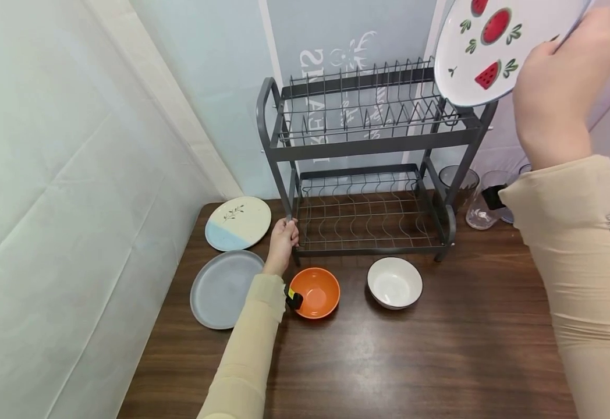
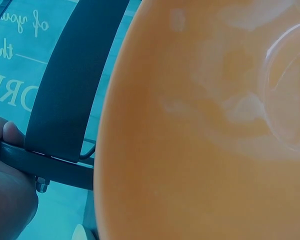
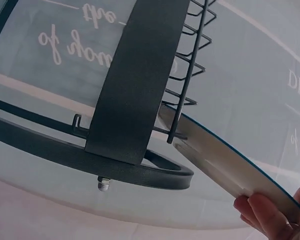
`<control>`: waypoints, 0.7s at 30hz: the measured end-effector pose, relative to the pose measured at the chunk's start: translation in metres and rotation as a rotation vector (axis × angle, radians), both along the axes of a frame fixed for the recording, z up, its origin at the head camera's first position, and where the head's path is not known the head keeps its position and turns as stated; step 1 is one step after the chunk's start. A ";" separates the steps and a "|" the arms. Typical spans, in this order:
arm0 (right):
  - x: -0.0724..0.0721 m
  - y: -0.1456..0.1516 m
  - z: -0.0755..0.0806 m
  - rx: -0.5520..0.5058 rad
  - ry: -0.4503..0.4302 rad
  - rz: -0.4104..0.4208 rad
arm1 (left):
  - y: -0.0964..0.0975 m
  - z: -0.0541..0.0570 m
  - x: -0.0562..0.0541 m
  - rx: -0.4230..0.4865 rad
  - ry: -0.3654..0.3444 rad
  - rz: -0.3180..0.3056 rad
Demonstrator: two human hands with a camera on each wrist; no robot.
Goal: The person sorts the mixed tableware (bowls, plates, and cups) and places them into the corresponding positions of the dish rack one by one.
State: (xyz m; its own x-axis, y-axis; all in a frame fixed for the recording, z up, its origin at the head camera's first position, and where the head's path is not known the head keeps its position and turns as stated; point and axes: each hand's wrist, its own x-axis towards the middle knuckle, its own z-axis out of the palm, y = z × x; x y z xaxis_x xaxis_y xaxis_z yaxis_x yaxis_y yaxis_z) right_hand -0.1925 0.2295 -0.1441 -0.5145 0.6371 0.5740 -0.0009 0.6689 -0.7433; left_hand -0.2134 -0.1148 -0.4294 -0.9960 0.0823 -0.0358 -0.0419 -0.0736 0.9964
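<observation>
In the head view my right hand [image 1: 561, 99] grips the rim of a white plate [image 1: 472, 52] with watermelon designs, held tilted at the right end of the upper tier. The right wrist view shows this plate [image 3: 225, 155] edge-on beside the wire slots, fingers [image 3: 270, 215] on its rim. My left hand [image 1: 282, 241] holds the left front leg of the black two-tier dish rack [image 1: 368, 139], near the lower tier. An orange bowl [image 1: 315, 293] sits just right of the left wrist and fills most of the left wrist view.
A white bowl [image 1: 394, 283] stands in front of the rack. At the left lie a grey plate [image 1: 221, 291] and a cream-and-blue plate [image 1: 244, 218]. Several clear glasses [image 1: 480, 212] stand behind the right sleeve, partly hidden. A pale curtain wall [image 1: 64, 174] borders the table's left side.
</observation>
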 end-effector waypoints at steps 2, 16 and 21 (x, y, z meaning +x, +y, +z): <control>-0.002 -0.004 -0.003 0.071 -0.017 -0.023 | 0.000 -0.001 -0.001 -0.001 -0.003 -0.001; -0.015 -0.029 -0.022 0.236 -0.240 0.096 | 0.000 -0.026 -0.014 0.035 -0.013 0.048; -0.019 -0.030 -0.029 0.225 -0.240 0.093 | 0.000 -0.026 -0.016 0.031 0.004 0.057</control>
